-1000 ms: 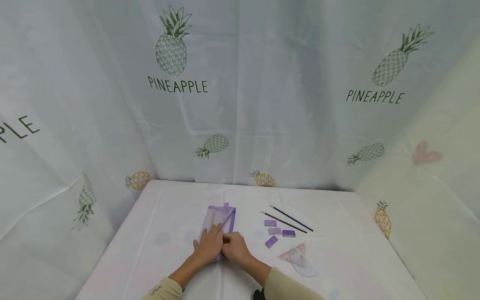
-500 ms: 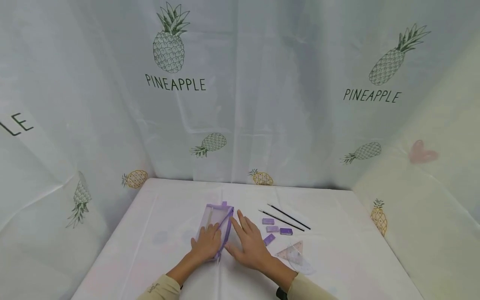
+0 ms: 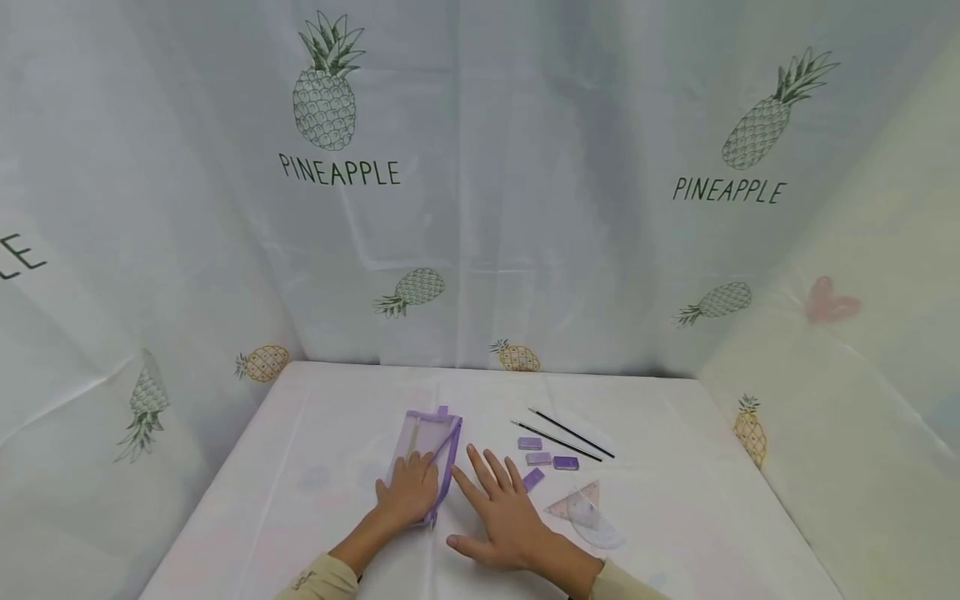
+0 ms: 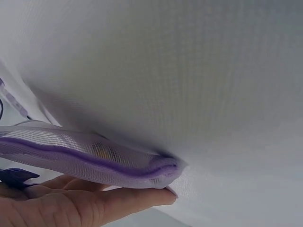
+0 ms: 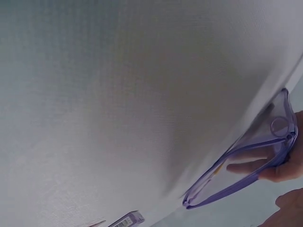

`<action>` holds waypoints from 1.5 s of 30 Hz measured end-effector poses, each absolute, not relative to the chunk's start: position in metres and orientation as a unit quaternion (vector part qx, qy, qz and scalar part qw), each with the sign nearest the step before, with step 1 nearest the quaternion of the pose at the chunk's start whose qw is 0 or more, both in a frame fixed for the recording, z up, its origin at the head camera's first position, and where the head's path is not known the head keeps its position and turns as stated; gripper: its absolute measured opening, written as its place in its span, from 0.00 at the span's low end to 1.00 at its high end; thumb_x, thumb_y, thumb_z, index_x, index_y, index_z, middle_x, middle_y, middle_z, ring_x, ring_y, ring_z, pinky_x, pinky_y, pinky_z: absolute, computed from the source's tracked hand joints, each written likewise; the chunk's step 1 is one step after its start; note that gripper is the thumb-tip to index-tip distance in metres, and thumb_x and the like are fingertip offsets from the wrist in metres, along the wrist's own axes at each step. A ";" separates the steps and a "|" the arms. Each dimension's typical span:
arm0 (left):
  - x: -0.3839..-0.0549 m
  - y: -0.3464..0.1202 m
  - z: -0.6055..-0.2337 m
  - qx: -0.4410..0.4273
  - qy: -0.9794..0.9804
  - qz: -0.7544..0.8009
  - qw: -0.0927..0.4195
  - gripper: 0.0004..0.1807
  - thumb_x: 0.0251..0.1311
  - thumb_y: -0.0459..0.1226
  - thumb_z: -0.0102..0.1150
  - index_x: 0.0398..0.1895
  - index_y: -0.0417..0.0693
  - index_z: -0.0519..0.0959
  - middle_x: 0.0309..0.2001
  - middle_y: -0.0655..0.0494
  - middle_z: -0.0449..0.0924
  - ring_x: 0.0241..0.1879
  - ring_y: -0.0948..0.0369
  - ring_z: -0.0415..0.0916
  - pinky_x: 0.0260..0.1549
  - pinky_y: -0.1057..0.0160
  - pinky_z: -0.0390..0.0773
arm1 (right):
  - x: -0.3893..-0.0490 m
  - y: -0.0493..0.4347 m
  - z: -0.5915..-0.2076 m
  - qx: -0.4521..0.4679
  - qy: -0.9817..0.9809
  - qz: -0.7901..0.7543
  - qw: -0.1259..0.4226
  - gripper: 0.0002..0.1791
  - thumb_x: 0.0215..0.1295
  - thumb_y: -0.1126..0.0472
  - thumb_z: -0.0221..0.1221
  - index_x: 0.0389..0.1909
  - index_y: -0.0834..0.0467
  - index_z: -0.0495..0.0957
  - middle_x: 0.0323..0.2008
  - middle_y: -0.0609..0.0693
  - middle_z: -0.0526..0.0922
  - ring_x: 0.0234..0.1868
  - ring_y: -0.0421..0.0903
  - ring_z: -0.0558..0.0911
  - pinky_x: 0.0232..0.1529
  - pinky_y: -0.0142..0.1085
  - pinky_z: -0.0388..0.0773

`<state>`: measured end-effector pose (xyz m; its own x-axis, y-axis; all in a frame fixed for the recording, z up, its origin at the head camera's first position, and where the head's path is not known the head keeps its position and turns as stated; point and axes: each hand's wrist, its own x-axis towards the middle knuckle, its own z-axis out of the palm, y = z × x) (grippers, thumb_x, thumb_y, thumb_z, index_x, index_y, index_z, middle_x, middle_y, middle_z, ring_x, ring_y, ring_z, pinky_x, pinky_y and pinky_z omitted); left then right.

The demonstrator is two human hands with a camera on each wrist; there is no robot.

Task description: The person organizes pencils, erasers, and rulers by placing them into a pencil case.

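A purple-edged mesh pencil pouch [image 3: 433, 426] lies lengthwise on the table, left of centre. My left hand [image 3: 408, 492] rests flat on its lower part, fingers forward and covering some of the mesh. In the left wrist view the pouch [image 4: 113, 163] bulges against the thumb side of that hand, and a thin yellowish thing shows through it. Two purple bands of the pouch [image 5: 236, 188] stand apart in the right wrist view. My right hand [image 3: 506, 517], fingers spread and holding nothing, is just right of the pouch, its fingertips near the purple edge.
Several purple erasers [image 3: 566, 462] lie beyond the right hand. Behind them are two thin black-handled brushes [image 3: 577, 436]. A clear set square [image 3: 577, 502] overlaps a protractor [image 3: 603, 535] at the right. Pineapple-print curtains [image 3: 517, 300] enclose the table's back and sides.
My right hand has let go of the pouch's near right edge, moved off to the right and spread its fingers. The left hand stays on the pouch. The head view has shifted slightly.
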<state>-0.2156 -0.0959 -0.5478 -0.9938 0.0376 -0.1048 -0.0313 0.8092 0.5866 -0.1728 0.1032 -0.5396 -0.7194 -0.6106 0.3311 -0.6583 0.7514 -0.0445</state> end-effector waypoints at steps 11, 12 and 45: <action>-0.216 -0.097 -0.548 0.002 0.947 0.315 0.059 0.29 0.76 0.48 0.31 0.70 0.44 0.68 0.73 0.35 0.60 0.74 0.32 0.49 0.61 0.19 0.42 | -0.177 0.108 -0.540 0.337 -0.928 0.088 0.134 0.46 0.66 0.27 0.45 0.79 0.47 0.50 0.81 0.52 0.39 0.79 0.59 0.48 0.70 0.65 0.53; -0.216 -0.098 -0.548 0.002 0.948 0.314 0.058 0.28 0.76 0.48 0.31 0.70 0.44 0.69 0.73 0.35 0.60 0.74 0.32 0.49 0.61 0.19 0.42 | -0.178 0.109 -0.539 0.336 -0.928 0.088 0.134 0.47 0.66 0.27 0.45 0.79 0.46 0.49 0.81 0.52 0.39 0.79 0.59 0.48 0.70 0.64 0.53; -0.212 -0.099 -0.547 0.009 0.947 0.314 0.061 0.28 0.75 0.46 0.32 0.70 0.44 0.69 0.73 0.37 0.61 0.74 0.34 0.49 0.61 0.19 0.42 | -0.209 0.224 -0.543 0.196 -0.955 0.145 0.167 0.45 0.62 0.35 0.57 0.76 0.50 0.58 0.80 0.55 0.46 0.76 0.64 0.55 0.69 0.68 0.49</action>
<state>-0.2118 -0.0987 -0.5474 -0.9924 0.0562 -0.1095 -0.0204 0.8024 0.5965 -0.2087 0.2238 -0.5432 -0.8674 -0.3266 0.3754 -0.4232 0.8810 -0.2116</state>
